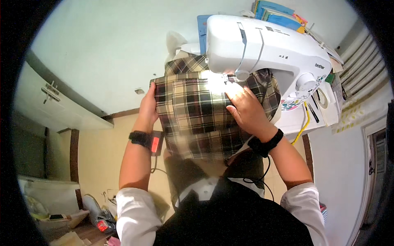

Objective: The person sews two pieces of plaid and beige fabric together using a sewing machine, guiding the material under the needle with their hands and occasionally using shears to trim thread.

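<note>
A brown, black and beige plaid cloth piece [197, 107] spreads from the sewing machine down towards my lap. My left hand [149, 106] grips its left edge, thumb along the near face and the other fingers hidden behind. Lying on the cloth just below the needle area is my right hand [249, 107], its thumb spread away from the fingers. A zigzag-like line [197, 81] runs along the cloth's upper edge. The white Brother sewing machine [271, 46] stands over the cloth; its lamp glare washes out the presser foot and needle.
Right of the machine, a white table [303, 126] holds a tape roll [322, 96], a dark slim tool [313, 113] and a yellow cord [305, 124]. Blue folders [274, 13] stand behind. Black bands with cables circle both wrists. Bags [104, 220] lie at lower left.
</note>
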The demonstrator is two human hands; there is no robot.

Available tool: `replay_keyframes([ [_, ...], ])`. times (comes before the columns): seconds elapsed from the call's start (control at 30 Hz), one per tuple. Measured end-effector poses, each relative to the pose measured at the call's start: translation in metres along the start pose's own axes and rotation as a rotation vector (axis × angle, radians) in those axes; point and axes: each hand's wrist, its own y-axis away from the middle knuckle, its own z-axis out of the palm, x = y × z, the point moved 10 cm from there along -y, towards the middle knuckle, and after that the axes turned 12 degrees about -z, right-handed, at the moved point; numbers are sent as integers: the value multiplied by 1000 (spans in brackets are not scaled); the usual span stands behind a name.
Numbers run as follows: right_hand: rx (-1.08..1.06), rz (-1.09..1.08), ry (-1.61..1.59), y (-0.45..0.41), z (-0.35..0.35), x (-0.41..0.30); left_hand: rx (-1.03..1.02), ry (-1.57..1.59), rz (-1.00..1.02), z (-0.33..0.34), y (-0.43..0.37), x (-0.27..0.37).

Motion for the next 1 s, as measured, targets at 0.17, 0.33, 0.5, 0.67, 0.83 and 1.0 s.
replay_keyframes([
  [0.17, 12, -6, 33, 1, -1, -2, -140, -12, 45, -6, 7, 7],
  [0.33, -1, 13, 47, 0, 4, -2, 355, -531, 528, -59, 50, 26],
  [0.5, -53, 45, 30, 6, 10, 6, 459, -847, 1048, 6, 168, -23],
  [0.67, -45, 42, 26, 2, 8, 3, 613, -355, 857, -84, 160, -120],
  [0.83, -23, 22, 24, 4, 10, 1, -23, -57, 23, -49, 119, -210],
  [1.0, -29, 32, -1, 3, 6, 2, 106, -728, 554, 10, 159, -144],
])
